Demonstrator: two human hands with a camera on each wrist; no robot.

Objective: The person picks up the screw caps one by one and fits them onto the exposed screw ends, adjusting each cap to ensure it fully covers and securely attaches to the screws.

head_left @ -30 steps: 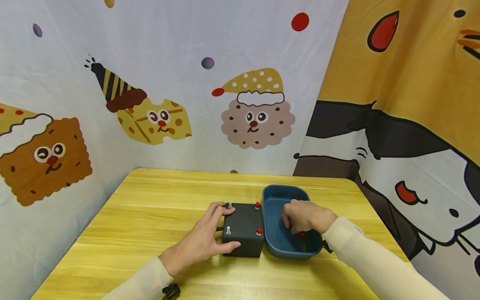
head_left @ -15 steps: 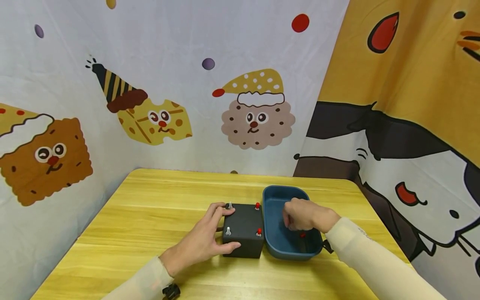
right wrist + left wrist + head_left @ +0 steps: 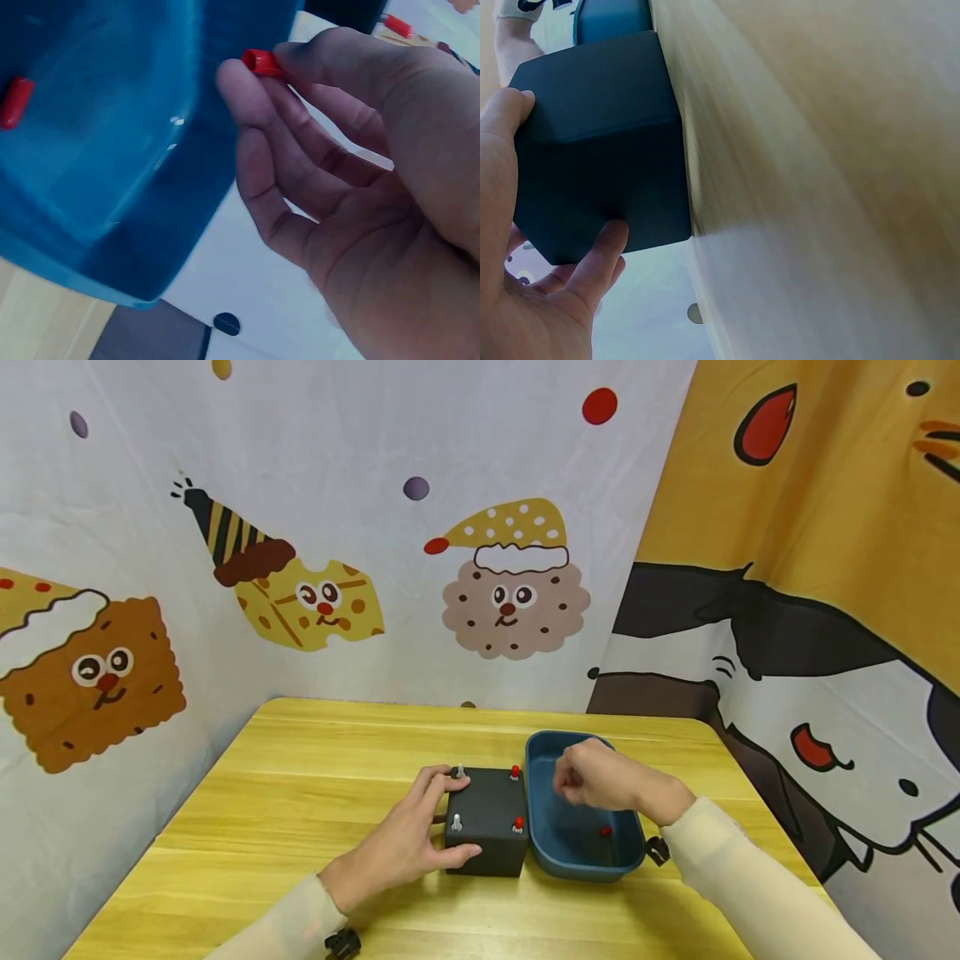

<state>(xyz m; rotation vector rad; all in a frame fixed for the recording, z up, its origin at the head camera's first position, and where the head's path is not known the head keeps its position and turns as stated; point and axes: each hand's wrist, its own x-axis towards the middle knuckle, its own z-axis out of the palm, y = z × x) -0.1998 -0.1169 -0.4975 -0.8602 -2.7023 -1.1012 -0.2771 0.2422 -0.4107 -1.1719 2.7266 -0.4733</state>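
Note:
My left hand (image 3: 405,827) holds a black box (image 3: 487,806) on the table, thumb along its front and fingers at its far left. Four sides are partly covered by that hand in the left wrist view. On the box top are several metal toggle switches (image 3: 457,822); the two on the right wear red caps (image 3: 518,823). Over the blue tray (image 3: 551,852), my right hand (image 3: 600,774) pinches a small hollow red cap (image 3: 262,63) between thumb and fingertip. Another red cap (image 3: 16,103) lies on the tray floor.
The tray stands against the box's right side on a wooden table (image 3: 322,743). A printed cloth (image 3: 337,460) hangs behind and to the right of the table. Each wrist carries a dark strap piece (image 3: 343,942).
My right hand has risen from the tray floor and shifted slightly left, a red cap in its fingers. The other cap in the tray shows more clearly. My left hand stays on the box.

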